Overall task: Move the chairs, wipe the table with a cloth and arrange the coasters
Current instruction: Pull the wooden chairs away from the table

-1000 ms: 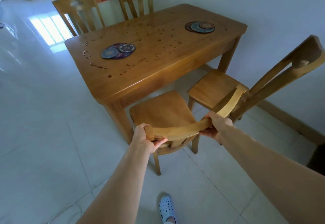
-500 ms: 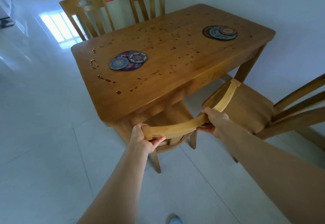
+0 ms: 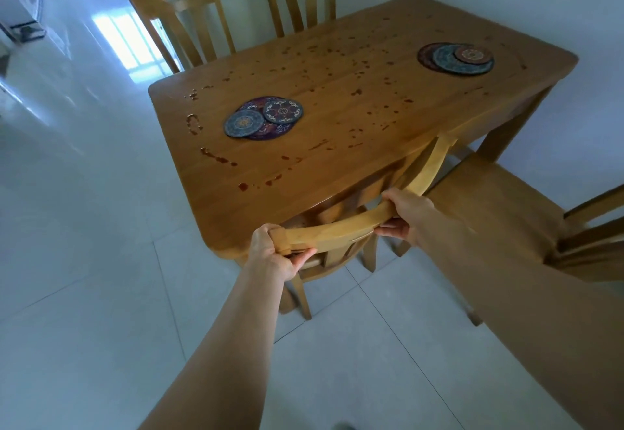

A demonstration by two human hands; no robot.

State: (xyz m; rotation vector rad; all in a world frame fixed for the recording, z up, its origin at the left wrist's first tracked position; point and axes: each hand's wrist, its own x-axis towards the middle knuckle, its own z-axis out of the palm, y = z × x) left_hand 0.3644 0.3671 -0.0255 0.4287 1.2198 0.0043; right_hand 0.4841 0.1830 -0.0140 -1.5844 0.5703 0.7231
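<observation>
While both arms stretch forward and down, left hand (image 3: pixel 273 254) grips left end of chair (image 3: pixel 337 238) top rail, palm over corner, fingers (image 3: pixel 303 256) curled beneath. Right hand (image 3: pixel 407 218) grips same rail near middle, knuckles on top, fingers wrapped under. Chair stands at bench (image 3: pixel 337 166) near edge, seat mostly hidden under benchtop. Near coaster stack (image 3: pixel 263 118) and far coaster stack (image 3: pixel 456 58) lie on bench, well apart. Dark wet spots (image 3: pixel 358 92) scattered across benchtop. Second chair (image 3: pixel 489 206) just right of right hand.
</observation>
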